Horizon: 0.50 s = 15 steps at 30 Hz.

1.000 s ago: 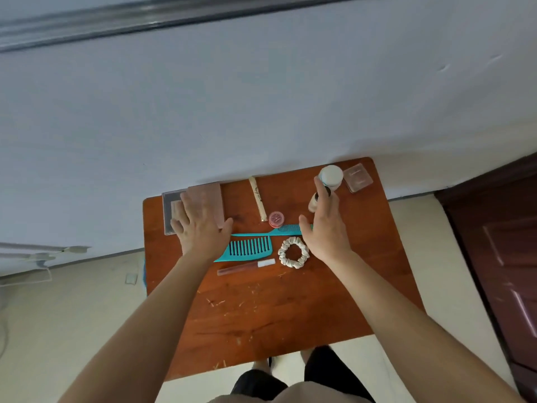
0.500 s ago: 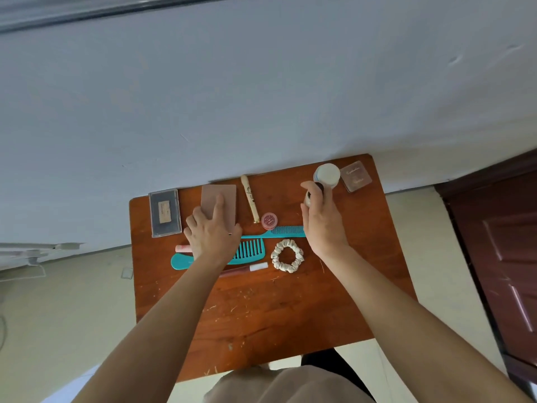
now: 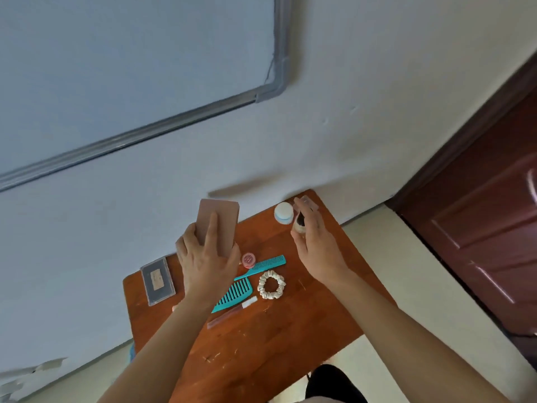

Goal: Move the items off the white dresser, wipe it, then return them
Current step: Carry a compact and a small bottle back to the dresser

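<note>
My left hand (image 3: 205,257) grips a flat pink palette (image 3: 222,225) and holds it lifted above the brown wooden table (image 3: 261,338). My right hand (image 3: 316,245) is closed around a small dark-capped bottle (image 3: 299,223), raised beside a white jar (image 3: 283,212). On the table lie a clear rectangular case (image 3: 157,280), a small red pot (image 3: 248,259), a teal tail comb (image 3: 261,266), a teal wide-tooth comb (image 3: 234,295), a white scrunchie (image 3: 271,285) and a pink tube (image 3: 229,312). A pink square compact (image 3: 311,203) shows behind my right fingers.
The table stands against a pale wall (image 3: 261,135) that carries a grey-framed board (image 3: 116,82). A dark red door (image 3: 488,228) is at the right. Cream floor (image 3: 421,286) surrounds the table. My legs (image 3: 334,385) show at the bottom edge.
My left hand has lifted the pink palette off the table. My right hand has raised the small bottle. The view has tilted and swung up toward the wall.
</note>
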Available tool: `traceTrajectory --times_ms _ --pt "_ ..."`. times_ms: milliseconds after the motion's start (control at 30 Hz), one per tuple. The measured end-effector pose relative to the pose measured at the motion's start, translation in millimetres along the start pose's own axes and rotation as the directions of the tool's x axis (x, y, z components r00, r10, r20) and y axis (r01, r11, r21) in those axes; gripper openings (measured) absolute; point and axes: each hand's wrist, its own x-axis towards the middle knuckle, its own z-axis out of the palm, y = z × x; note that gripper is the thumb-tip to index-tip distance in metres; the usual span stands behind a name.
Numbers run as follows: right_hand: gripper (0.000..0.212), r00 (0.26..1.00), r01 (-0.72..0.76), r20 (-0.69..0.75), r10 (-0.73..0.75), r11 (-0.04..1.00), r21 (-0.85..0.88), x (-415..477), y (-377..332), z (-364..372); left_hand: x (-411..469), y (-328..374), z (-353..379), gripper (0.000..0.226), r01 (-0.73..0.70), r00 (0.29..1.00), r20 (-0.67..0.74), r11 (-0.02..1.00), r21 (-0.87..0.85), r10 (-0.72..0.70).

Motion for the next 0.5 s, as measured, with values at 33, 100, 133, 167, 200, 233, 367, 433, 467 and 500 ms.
traceTrajectory --times_ms 33,100,133,167,200,233,367,433,467,500 --pt "0.068 0.999 -0.018 -0.030 0.018 1.000 -0.007 -9.5 0.3 -12.1 -0.8 10.6 -2.1 0.077 -0.034 0.999 -0.012 0.999 -0.034 0.034" --pt "0.063 0.991 -0.085 -0.102 0.084 0.996 -0.010 -35.3 2.2 -38.6 -7.0 33.7 -3.2 0.076 -0.129 0.992 -0.016 0.987 -0.096 0.128" --pt "0.063 0.979 -0.133 -0.156 0.131 0.991 -0.001 -51.9 2.9 -53.2 -11.5 47.3 -3.3 0.074 -0.198 0.980 -0.008 0.973 -0.119 0.198" --pt "0.063 0.961 -0.177 -0.215 0.176 0.984 0.018 -70.1 4.1 -68.4 -16.2 61.7 -2.1 0.072 -0.268 0.963 0.000 0.954 -0.136 0.271" --pt "0.065 0.939 -0.211 -0.269 0.213 0.977 0.037 -90.0 5.8 -83.6 -21.6 77.0 -0.7 0.071 -0.332 0.942 0.004 0.931 -0.154 0.336" --pt "0.066 0.916 -0.242 -0.319 0.244 0.969 0.047 -111.7 8.0 -99.9 -28.7 94.1 0.9 0.070 -0.386 0.919 0.009 0.905 -0.179 0.394" --pt "0.065 0.803 -0.371 -0.508 0.311 0.928 -0.019 -202.4 22.9 -166.9 -72.6 176.5 -0.1 0.075 -0.534 0.820 0.059 0.798 -0.279 0.570" --pt "0.065 0.716 -0.445 -0.611 0.339 0.895 -0.025 -249.6 30.3 -197.2 -104.1 218.3 -1.8 0.072 -0.622 0.745 0.054 0.721 -0.306 0.665" --pt "0.065 0.667 -0.476 -0.657 0.352 0.879 -0.013 -273.3 33.8 -210.6 -122.4 238.4 -3.4 0.070 -0.666 0.699 0.043 0.672 -0.323 0.714" --pt "0.065 0.620 -0.503 -0.695 0.364 0.864 0.003 -297.0 36.9 -223.5 -142.1 257.8 -4.5 0.071 -0.703 0.654 0.035 0.623 -0.342 0.756"
